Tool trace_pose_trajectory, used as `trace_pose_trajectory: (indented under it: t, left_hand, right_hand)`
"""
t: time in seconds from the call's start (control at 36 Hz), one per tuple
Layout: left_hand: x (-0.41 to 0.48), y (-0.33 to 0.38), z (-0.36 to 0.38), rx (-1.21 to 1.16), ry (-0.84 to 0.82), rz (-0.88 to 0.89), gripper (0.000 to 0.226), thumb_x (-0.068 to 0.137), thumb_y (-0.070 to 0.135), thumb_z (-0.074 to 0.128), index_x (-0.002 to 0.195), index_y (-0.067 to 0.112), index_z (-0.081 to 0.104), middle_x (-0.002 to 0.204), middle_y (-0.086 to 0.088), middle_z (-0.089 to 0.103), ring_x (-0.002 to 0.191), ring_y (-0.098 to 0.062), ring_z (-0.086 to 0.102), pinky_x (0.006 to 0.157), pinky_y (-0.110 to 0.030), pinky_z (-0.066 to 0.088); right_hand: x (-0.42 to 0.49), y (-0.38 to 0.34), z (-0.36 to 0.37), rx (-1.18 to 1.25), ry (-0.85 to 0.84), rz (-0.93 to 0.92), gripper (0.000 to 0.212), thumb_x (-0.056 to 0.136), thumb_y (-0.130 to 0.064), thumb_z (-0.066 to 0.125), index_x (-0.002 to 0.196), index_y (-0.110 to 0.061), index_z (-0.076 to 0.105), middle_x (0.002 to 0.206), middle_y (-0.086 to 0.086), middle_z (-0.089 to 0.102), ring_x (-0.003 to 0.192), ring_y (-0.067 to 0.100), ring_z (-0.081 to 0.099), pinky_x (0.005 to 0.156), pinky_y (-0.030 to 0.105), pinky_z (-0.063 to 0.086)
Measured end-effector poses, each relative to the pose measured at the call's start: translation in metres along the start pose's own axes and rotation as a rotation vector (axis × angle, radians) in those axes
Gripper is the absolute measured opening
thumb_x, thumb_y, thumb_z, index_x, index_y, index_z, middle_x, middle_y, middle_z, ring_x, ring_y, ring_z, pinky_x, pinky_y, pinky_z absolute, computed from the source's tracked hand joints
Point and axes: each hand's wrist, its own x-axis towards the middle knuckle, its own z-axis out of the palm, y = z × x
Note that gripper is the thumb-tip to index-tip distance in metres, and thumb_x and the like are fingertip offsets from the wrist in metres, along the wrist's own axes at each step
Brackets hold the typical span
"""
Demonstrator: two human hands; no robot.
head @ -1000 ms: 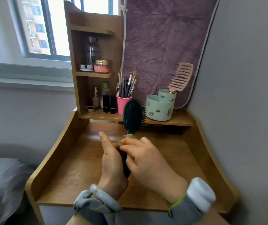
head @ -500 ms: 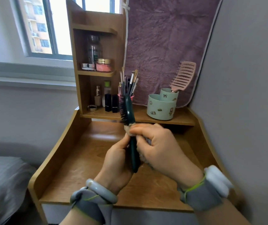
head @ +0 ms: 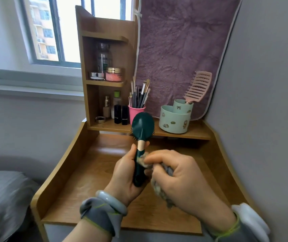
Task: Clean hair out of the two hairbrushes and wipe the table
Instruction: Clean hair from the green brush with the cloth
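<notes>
Green hairbrush (head: 142, 125) stands upright in the left hand (head: 124, 175), its smooth back turned to the camera. The fingers and thumb are curled round the lower handle. The right hand (head: 180, 177), just beside the left, is closed round a grey wad (head: 160, 191), and its thumb and forefinger pinch one end of it against the handle. Whether the wad is hair or cloth I cannot tell. Both hands hover above the wooden counter (head: 90, 180). Beyond the right hand, a pink hairbrush (head: 198, 87) sticks up out of a mint holder (head: 173, 120) on the raised shelf.
</notes>
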Motion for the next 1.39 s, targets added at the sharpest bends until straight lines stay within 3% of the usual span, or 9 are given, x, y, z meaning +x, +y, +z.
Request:
trace_pose_trajectory:
  t: [0.06,0.17,0.33,0.47,0.64,0.78,0.94,1.03,1.39]
  left_hand:
    - [-0.003,-0.005,-0.001,0.068,-0.004,0.033,0.060,0.089,0.057,0.044,0.104,0.008,0.074,0.087,-0.015,0.072,0.085,-0.026,0.069,0.079,-0.037,0.053]
    - [-0.012,-0.012,0.000,0.169,-0.033,0.100,0.074,0.088,0.071,0.033,0.073,0.012,0.076,0.062,-0.007,0.067,0.059,-0.018,0.070,0.050,-0.027,0.055]
    - [-0.022,-0.020,0.009,0.334,-0.015,0.174,0.080,0.080,0.078,0.031,0.097,0.013,0.075,0.105,-0.014,0.073,0.097,-0.022,0.070,0.077,-0.034,0.055]
    - [-0.023,-0.013,0.017,0.526,-0.055,0.279,0.072,0.081,0.078,0.028,0.103,0.025,0.072,0.103,-0.011,0.074,0.098,-0.019,0.070,0.071,-0.032,0.058]
    - [-0.031,-0.019,0.018,0.785,-0.120,0.335,0.075,0.075,0.082,0.031,0.071,0.017,0.067,0.052,-0.006,0.047,0.043,-0.017,0.042,0.040,-0.025,0.036]
    - [-0.036,-0.021,0.015,0.928,-0.186,0.320,0.048,0.075,0.070,0.049,0.067,0.025,0.065,0.054,-0.007,0.046,0.041,-0.019,0.038,0.038,-0.025,0.034]
    - [-0.042,-0.017,0.011,1.093,-0.259,0.318,0.020,0.082,0.026,0.073,0.101,0.030,0.070,0.054,0.002,0.046,0.040,-0.012,0.041,0.039,-0.024,0.037]
    - [-0.042,-0.019,0.007,1.207,-0.236,0.394,0.030,0.086,0.012,0.067,0.101,0.037,0.069,0.058,0.000,0.046,0.043,-0.015,0.041,0.041,-0.027,0.038]
    - [-0.044,-0.024,-0.014,1.093,-0.138,0.337,0.018,0.077,0.026,0.072,0.095,0.030,0.072,0.051,-0.008,0.047,0.037,-0.019,0.044,0.040,-0.025,0.038]
  right_hand:
    - [0.001,-0.001,0.006,-0.098,0.082,-0.051,0.024,0.086,-0.016,0.056,0.102,-0.028,0.069,0.102,-0.021,0.065,0.096,0.003,0.058,0.082,0.019,0.048]
    - [-0.003,0.000,0.035,-0.349,0.117,-0.133,0.023,0.086,-0.020,0.051,0.102,-0.021,0.067,0.105,-0.008,0.064,0.089,0.011,0.051,0.081,0.024,0.043]
    - [0.010,0.001,0.032,-0.465,0.227,-0.133,0.024,0.091,-0.024,0.043,0.103,-0.019,0.064,0.100,-0.003,0.062,0.087,0.014,0.050,0.073,0.030,0.049]
    - [0.021,-0.001,0.022,-0.525,0.245,-0.183,0.023,0.091,-0.023,0.046,0.103,-0.017,0.065,0.100,0.000,0.063,0.086,0.017,0.050,0.069,0.031,0.049]
    - [0.037,0.002,0.008,-0.693,0.271,-0.202,0.017,0.089,-0.019,0.051,0.094,-0.011,0.066,0.089,0.005,0.062,0.077,0.024,0.049,0.063,0.042,0.047]
    - [0.051,0.010,-0.011,-0.761,0.351,-0.204,0.014,0.085,-0.014,0.053,0.089,-0.008,0.066,0.085,0.010,0.063,0.076,0.030,0.051,0.063,0.045,0.047]
    - [0.064,0.016,-0.030,-0.770,0.429,-0.197,0.016,0.087,-0.016,0.049,0.089,-0.009,0.063,0.084,0.009,0.061,0.077,0.028,0.050,0.063,0.042,0.046]
    - [0.074,0.022,-0.042,-0.781,0.461,-0.150,0.016,0.087,-0.015,0.050,0.091,-0.009,0.064,0.087,0.010,0.062,0.081,0.030,0.050,0.068,0.043,0.044]
    - [0.078,0.072,-0.085,-0.674,0.538,0.149,0.023,0.090,-0.013,0.048,0.099,-0.009,0.068,0.097,0.014,0.068,0.089,0.033,0.058,0.072,0.040,0.049]
